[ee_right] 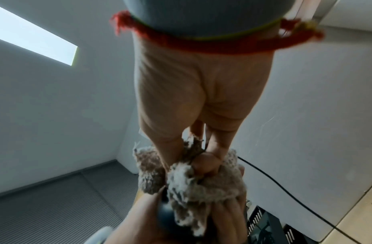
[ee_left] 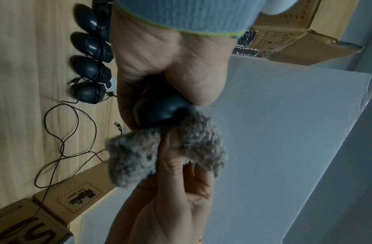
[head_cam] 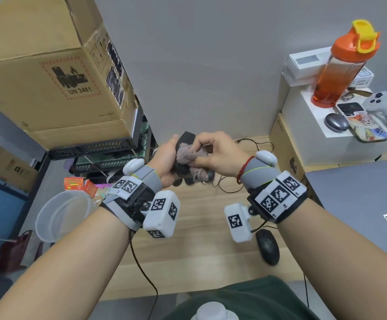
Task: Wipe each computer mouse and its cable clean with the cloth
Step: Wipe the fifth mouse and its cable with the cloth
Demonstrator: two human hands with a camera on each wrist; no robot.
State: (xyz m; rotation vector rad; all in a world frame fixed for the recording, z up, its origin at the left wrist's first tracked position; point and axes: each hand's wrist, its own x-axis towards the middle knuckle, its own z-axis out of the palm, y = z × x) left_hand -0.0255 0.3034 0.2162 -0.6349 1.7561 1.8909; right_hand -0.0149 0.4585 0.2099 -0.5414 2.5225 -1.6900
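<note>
From the head view, the left hand (head_cam: 167, 161) grips a black mouse (head_cam: 186, 137) lifted above the desk (head_cam: 201, 232), while the right hand (head_cam: 219, 155) pinches a grey cloth (head_cam: 189, 155) against it. Another mouse (head_cam: 268, 246) lies on the desk near the right forearm, beside a laptop (head_cam: 368, 204). In the left wrist view, the palm and fingers wrap the mouse (ee_left: 160, 112), with the cloth (ee_left: 135, 158) bunched at its end under the right fingers (ee_left: 176, 165); four more mice (ee_left: 88, 66) sit in a row on the desk, their cables wound round them. The right wrist view shows thumb and fingers closed on the cloth (ee_right: 187, 184), pressed to the held mouse (ee_right: 165, 213).
</note>
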